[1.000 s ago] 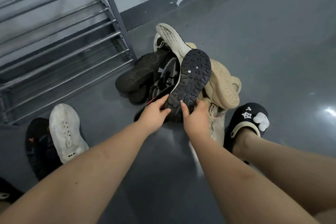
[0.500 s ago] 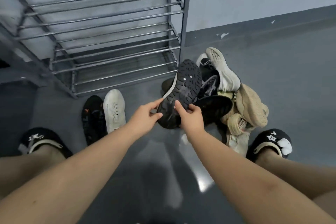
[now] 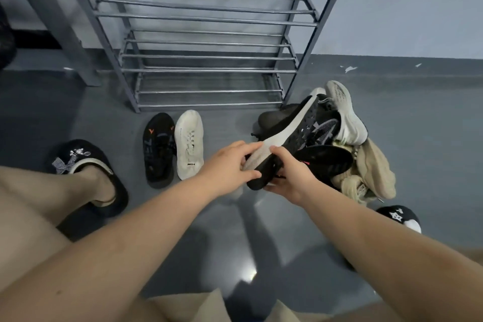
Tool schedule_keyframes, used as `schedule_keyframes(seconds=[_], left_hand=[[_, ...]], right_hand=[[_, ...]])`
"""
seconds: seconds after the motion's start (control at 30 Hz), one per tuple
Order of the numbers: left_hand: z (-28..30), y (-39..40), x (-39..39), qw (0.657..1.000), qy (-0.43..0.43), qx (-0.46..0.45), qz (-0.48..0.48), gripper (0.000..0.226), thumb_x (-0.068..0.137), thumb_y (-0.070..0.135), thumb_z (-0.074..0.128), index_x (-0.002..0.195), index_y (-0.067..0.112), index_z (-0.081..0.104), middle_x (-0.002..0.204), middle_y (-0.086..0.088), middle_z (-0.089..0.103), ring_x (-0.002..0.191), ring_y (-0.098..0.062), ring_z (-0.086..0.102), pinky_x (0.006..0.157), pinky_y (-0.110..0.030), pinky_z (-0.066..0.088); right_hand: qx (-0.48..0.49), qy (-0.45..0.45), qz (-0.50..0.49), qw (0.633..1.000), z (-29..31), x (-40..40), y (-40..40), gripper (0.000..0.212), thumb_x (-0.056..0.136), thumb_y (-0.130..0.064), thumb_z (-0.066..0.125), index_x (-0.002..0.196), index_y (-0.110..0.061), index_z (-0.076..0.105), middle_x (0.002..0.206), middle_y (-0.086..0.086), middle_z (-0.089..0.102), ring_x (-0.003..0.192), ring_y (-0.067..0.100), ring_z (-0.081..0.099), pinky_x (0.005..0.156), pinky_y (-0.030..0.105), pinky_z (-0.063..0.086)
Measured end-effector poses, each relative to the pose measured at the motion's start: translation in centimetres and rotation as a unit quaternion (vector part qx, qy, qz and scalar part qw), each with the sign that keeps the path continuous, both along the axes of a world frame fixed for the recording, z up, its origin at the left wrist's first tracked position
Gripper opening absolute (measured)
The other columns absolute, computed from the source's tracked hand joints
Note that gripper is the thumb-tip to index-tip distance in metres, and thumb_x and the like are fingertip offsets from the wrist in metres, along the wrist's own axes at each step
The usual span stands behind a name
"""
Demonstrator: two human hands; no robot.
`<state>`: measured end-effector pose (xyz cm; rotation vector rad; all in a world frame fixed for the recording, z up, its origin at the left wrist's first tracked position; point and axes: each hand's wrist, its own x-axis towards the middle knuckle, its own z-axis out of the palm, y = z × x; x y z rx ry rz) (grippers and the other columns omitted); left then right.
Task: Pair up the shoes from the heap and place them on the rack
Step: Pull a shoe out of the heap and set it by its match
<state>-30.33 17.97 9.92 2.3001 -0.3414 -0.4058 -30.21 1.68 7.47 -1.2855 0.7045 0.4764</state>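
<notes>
Both hands hold a black sneaker with a white midsole (image 3: 290, 131), tilted on its side above the floor. My left hand (image 3: 227, 165) grips its heel end from the left and my right hand (image 3: 290, 175) supports it from below. Behind it lies the heap (image 3: 347, 149) of black, white and beige shoes. A black sneaker with orange marks (image 3: 159, 150) and a white sneaker (image 3: 189, 144) lie side by side on the floor in front of the grey metal rack (image 3: 209, 57), whose shelves hold nothing.
My feet wear black slippers, the left one (image 3: 86, 172) and the right one (image 3: 400, 218), on either side of my arms. A grey post (image 3: 57, 23) stands left of the rack. The floor is glossy grey, with the wall behind the rack.
The black sneaker has been lifted off the heap and turned from sole-up onto its side. My view has swung left, bringing the rack and the two floor shoes toward the middle.
</notes>
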Motion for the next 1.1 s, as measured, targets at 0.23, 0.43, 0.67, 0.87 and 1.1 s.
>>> schedule_keyframes(seconds=[0.23, 0.43, 0.67, 0.87, 1.1], left_hand=[[-1.4, -1.6, 0.1, 0.965, 0.168, -0.137, 0.15, 0.07, 0.086, 0.054, 0.055, 0.144, 0.02, 0.035, 0.141, 0.002, 0.041, 0.13, -0.016, 0.042, 0.11, -0.028, 0.031], [-1.9, -1.5, -0.2, 0.844, 0.414, -0.31, 0.145, 0.045, 0.09, 0.05, 0.049, 0.112, 0.012, 0.057, 0.095, -0.005, 0.065, 0.088, -0.02, 0.061, 0.091, -0.036, 0.048], [-2.3, -1.7, 0.0, 0.892, 0.292, -0.299, 0.174, 0.042, 0.086, 0.03, 0.065, 0.121, 0.009, 0.056, 0.099, 0.004, 0.066, 0.097, -0.014, 0.064, 0.092, -0.031, 0.052], [-2.4, -1.3, -0.3, 0.961, 0.168, -0.163, 0.15, 0.068, 0.073, 0.036, 0.077, 0.13, 0.019, 0.045, 0.113, 0.011, 0.054, 0.101, -0.005, 0.052, 0.085, -0.016, 0.04], [-3.2, -0.5, 1.1, 0.905, 0.299, -0.218, 0.211, 0.046, 0.082, 0.057, 0.058, 0.106, 0.018, 0.056, 0.112, -0.002, 0.064, 0.101, -0.021, 0.063, 0.094, -0.042, 0.052]], right_hand=[[0.096, -0.016, -0.029, 0.995, 0.2, -0.7, -1.7, 0.047, 0.087, -0.033, 0.061, 0.123, -0.003, 0.057, 0.088, 0.008, 0.068, 0.098, 0.032, 0.063, 0.095, 0.053, 0.049], [0.142, -0.01, -0.019, 0.99, -0.1, -1.1, -1.0, 0.034, 0.091, -0.034, 0.054, 0.106, -0.004, 0.062, 0.08, 0.006, 0.062, 0.105, 0.028, 0.055, 0.09, 0.048, 0.053], [0.125, -0.023, -0.007, 0.992, 0.2, -0.3, -1.4, 0.033, 0.095, -0.028, 0.051, 0.116, -0.006, 0.062, 0.11, 0.011, 0.065, 0.103, 0.024, 0.063, 0.082, 0.039, 0.055], [0.054, -0.041, 0.026, 0.997, -0.5, -0.2, -0.6, 0.037, 0.09, -0.024, 0.062, 0.12, -0.004, 0.062, 0.112, 0.014, 0.07, 0.103, 0.028, 0.067, 0.09, 0.042, 0.054], [0.085, -0.026, 0.069, 0.994, -0.7, -0.6, -1.5, 0.034, 0.093, -0.014, 0.055, 0.126, -0.005, 0.059, 0.121, 0.013, 0.066, 0.114, 0.028, 0.061, 0.097, 0.041, 0.048]])
